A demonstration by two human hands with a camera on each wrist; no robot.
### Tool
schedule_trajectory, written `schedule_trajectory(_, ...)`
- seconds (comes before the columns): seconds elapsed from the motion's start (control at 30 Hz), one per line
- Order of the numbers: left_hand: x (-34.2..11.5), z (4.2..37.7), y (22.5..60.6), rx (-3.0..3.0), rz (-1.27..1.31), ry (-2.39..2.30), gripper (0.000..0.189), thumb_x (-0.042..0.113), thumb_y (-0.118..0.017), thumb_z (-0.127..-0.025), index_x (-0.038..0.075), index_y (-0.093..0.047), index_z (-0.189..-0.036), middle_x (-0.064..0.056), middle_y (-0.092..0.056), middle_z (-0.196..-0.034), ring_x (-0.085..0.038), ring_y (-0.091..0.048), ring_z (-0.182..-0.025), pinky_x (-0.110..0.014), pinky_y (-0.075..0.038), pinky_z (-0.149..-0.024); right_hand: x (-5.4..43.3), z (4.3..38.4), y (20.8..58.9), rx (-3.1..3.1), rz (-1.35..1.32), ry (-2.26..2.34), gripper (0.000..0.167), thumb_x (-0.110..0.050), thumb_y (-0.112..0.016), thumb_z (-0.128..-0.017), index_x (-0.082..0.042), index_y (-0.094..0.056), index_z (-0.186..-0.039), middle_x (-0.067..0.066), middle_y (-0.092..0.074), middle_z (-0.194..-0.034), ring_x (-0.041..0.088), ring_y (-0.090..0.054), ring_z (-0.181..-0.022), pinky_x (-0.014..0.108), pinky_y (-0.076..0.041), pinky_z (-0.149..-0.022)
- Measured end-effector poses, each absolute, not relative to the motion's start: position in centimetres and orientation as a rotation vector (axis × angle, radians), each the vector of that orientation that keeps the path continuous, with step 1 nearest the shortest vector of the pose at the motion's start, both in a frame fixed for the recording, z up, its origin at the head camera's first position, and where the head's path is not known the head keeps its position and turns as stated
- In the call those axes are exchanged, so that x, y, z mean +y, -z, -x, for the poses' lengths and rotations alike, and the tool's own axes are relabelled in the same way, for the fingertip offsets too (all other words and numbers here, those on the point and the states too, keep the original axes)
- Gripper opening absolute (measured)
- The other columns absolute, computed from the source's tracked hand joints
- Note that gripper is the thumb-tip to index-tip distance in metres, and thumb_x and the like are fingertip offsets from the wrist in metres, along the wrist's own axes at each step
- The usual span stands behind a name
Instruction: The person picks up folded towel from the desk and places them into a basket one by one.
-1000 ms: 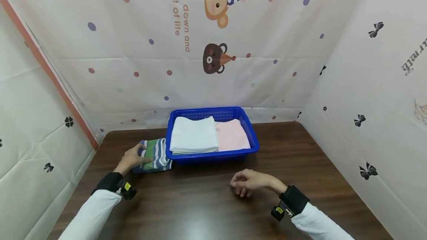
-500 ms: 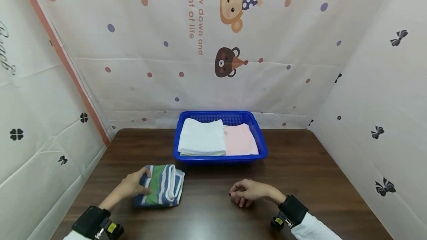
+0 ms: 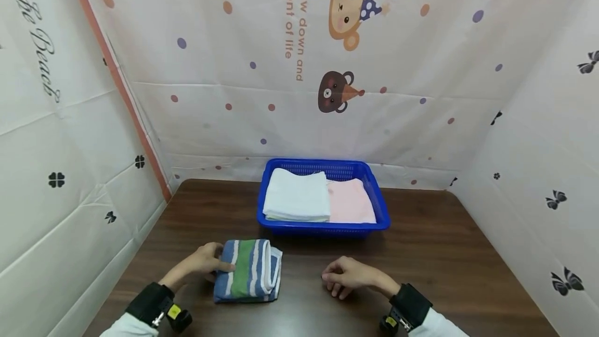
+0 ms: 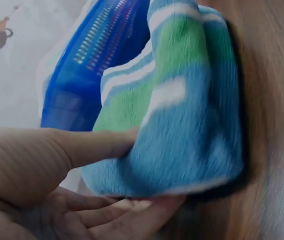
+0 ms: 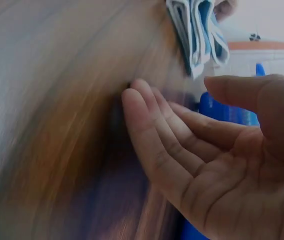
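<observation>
A folded towel (image 3: pixel 245 270) with blue, green and white stripes lies left of the table's middle, in front of the basket. My left hand (image 3: pixel 202 263) grips its left edge. In the left wrist view the thumb presses on top of the striped towel (image 4: pixel 179 125) and the other fingers reach beneath it. My right hand (image 3: pixel 352 277) rests low over the table to the right of the towel, fingers loosely bent. The right wrist view shows nothing in the palm of that hand (image 5: pixel 202 155), and the towel's folded layers (image 5: pixel 194 37) beyond its fingertips.
A blue plastic basket (image 3: pixel 323 228) stands at the back of the brown wooden table (image 3: pixel 440 254). Inside are a folded white towel (image 3: pixel 297 195) and a pink one (image 3: pixel 351 202). Printed white sheets (image 3: pixel 224 66) enclose the table at the back and sides.
My left hand has drawn the striped towel away from the basket's left side, toward me and to the right. The right hand has stayed nearly in place. The head view has turned left.
</observation>
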State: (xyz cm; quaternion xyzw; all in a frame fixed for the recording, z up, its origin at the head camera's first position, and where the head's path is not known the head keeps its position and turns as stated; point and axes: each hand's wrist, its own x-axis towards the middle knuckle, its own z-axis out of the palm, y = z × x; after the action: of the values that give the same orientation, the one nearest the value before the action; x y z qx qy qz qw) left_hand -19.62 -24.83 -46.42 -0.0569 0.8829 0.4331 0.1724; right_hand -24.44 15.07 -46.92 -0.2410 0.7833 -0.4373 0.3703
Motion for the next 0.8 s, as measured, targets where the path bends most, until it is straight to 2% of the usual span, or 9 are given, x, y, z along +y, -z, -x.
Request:
schedule_trajectory(0.13,-23.1,20.0,46.9,2.436,0.181,-1.255,0.062,0.013,-0.083,-0.084,-0.019,-0.054,-0.129,-0.017,-0.068,-0.098,-0.02,-0.07,-0.08,-0.039,-0.064,-0.068,14.6,24.6,47.4,2.011,0.699,1.066,0.042,-0.027,-0.057,-0.106,0.008,-0.064,-0.128,0.008,-0.074,-0.098,0.016,-0.072,-0.081,0.035,-0.063,-0.069)
schedule_trajectory(0.3,-20.4,19.7,47.3,2.452,0.102,-1.271,0.043,0.012,-0.085,-0.082,-0.014,-0.067,-0.113,-0.01,-0.073,-0.083,-0.018,-0.072,-0.071,-0.036,-0.063,-0.063,13.8,23.7,47.8,2.075,0.866,0.968,0.061,-0.041,-0.054,-0.106,0.011,-0.056,-0.138,0.008,-0.064,-0.104,0.008,-0.067,-0.072,0.028,-0.059,-0.068)
schedule_trajectory(0.37,-19.4,19.7,47.3,2.446,0.044,-1.292,0.039,0.011,-0.085,-0.082,-0.012,-0.069,-0.109,-0.009,-0.073,-0.08,-0.018,-0.072,-0.069,-0.035,-0.063,-0.061,13.0,22.8,47.4,2.147,0.939,0.943,0.055,-0.042,-0.053,-0.106,0.009,-0.064,-0.127,0.004,-0.058,-0.099,0.003,-0.059,-0.07,0.024,-0.054,-0.067)
schedule_trajectory(0.43,-18.6,19.7,47.3,2.447,-0.006,-1.306,0.035,0.011,-0.085,-0.082,-0.011,-0.071,-0.105,-0.009,-0.073,-0.078,-0.018,-0.072,-0.067,-0.035,-0.063,-0.06,12.2,22.3,47.2,2.236,0.999,0.906,0.049,-0.044,-0.05,-0.107,0.001,-0.069,-0.102,-0.003,-0.054,-0.087,0.0,-0.049,-0.067,0.02,-0.044,-0.064)
schedule_trajectory(0.5,-17.8,19.8,47.4,2.456,-0.042,-1.313,0.031,0.011,-0.086,-0.081,-0.009,-0.071,-0.1,-0.008,-0.073,-0.077,-0.017,-0.072,-0.066,-0.034,-0.062,-0.058,11.4,21.7,46.7,2.305,0.952,0.923,0.046,-0.044,-0.052,-0.106,-0.009,-0.06,-0.077,-0.008,-0.047,-0.072,0.001,-0.041,-0.062,0.019,-0.036,-0.06)
schedule_trajectory(0.53,-17.4,19.8,47.4,2.46,-0.048,-1.313,0.03,0.012,-0.086,-0.081,-0.008,-0.071,-0.097,-0.008,-0.072,-0.077,-0.017,-0.072,-0.066,-0.033,-0.062,-0.058,11.2,21.6,46.7,2.334,0.911,0.936,0.047,-0.044,-0.052,-0.106,-0.014,-0.052,-0.07,-0.01,-0.044,-0.066,0.001,-0.04,-0.059,0.019,-0.034,-0.057)
schedule_trajectory(0.63,-16.6,19.9,47.7,2.443,-0.07,-1.34,0.028,0.012,-0.087,-0.08,-0.006,-0.069,-0.093,-0.008,-0.072,-0.076,-0.016,-0.072,-0.064,-0.033,-0.062,-0.057,11.4,21.6,46.8,2.326,0.746,1.045,0.048,-0.039,-0.055,-0.105,-0.016,-0.043,-0.065,-0.008,-0.039,-0.055,0.009,-0.046,-0.048,0.02,-0.034,-0.049)
schedule_trajectory(0.73,-16.0,19.9,48.0,2.376,-0.109,-1.385,0.03,0.014,-0.086,-0.082,-0.007,-0.069,-0.096,-0.007,-0.074,-0.077,-0.017,-0.073,-0.067,-0.034,-0.062,-0.059,12.2,21.7,47.4,2.276,0.608,1.165,0.035,-0.032,-0.062,-0.103,-0.008,-0.064,-0.078,-0.004,-0.056,-0.062,0.015,-0.06,-0.054,0.027,-0.049,-0.049)
schedule_trajectory(0.8,-15.7,19.9,48.2,2.312,-0.131,-1.426,0.033,0.014,-0.084,-0.083,-0.009,-0.069,-0.102,-0.008,-0.076,-0.08,-0.017,-0.074,-0.07,-0.035,-0.063,-0.062,12.6,21.8,47.7,2.225,0.544,1.235,0.029,-0.028,-0.066,-0.1,-0.005,-0.067,-0.083,-0.004,-0.055,-0.063,0.014,-0.06,-0.055,0.032,-0.056,-0.052)
